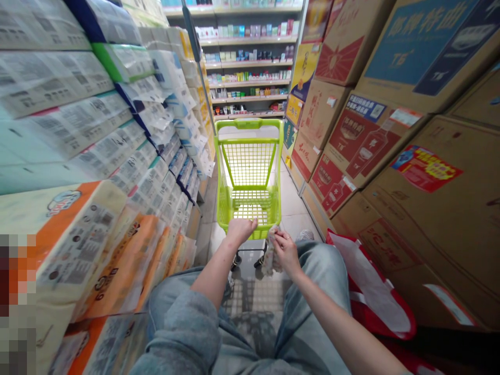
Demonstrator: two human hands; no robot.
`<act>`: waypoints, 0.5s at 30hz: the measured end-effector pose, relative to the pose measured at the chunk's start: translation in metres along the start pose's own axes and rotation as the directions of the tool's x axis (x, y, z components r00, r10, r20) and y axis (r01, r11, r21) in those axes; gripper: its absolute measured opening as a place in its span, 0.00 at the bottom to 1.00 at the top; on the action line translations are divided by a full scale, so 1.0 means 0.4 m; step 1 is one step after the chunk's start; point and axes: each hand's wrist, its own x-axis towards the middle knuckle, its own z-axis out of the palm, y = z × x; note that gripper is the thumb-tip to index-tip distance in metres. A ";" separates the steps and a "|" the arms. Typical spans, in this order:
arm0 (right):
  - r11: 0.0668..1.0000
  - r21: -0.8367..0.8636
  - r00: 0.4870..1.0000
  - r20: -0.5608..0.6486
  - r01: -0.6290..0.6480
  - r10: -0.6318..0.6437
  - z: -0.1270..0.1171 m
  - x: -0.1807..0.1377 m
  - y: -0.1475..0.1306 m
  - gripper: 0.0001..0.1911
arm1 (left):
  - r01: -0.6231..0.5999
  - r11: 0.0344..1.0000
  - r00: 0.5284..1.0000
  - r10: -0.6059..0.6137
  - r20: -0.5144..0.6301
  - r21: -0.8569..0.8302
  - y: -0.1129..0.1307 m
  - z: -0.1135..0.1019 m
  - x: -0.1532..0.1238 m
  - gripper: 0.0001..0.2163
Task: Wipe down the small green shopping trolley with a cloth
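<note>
Straight ahead stands a lime-green plastic shopping cart (250, 139) with a lattice basket. My left hand (242, 230) is closed at the cart's near rim, its fingers curled; it appears to grip that rim. To the right of it, my right hand (286, 251) pinches a crumpled, pale patterned cloth (271, 260) that hangs down just beside the basket's near right corner. Whether the cloth touches the rim I cannot tell. Lattice openings show in the basket's floor and back wall.
Packs of tissue paper (128, 151) are stacked along the left. Cardboard cartons (363, 140) rise on the right, with a red and white bag (371, 286) by my knee. Shelves of small goods (250, 62) cross the far end. A grey pole (197, 57) stands behind the cart's left.
</note>
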 end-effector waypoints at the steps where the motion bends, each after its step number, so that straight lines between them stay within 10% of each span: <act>1: 1.000 0.008 1.000 -0.007 -0.014 0.014 -0.003 -0.006 -0.002 0.16 | 0.002 1.000 1.000 -0.002 -0.003 -0.009 0.005 0.001 0.000 0.19; 7: 0.995 0.007 0.940 -0.330 -0.095 0.092 -0.050 0.067 0.006 0.20 | 0.129 0.990 0.991 -0.131 -0.031 -0.060 0.048 0.008 0.006 0.27; 15: 0.997 0.031 0.969 -0.232 -0.077 0.082 -0.019 0.071 -0.016 0.15 | 0.145 0.987 0.989 -0.145 0.007 -0.064 0.074 -0.021 0.001 0.24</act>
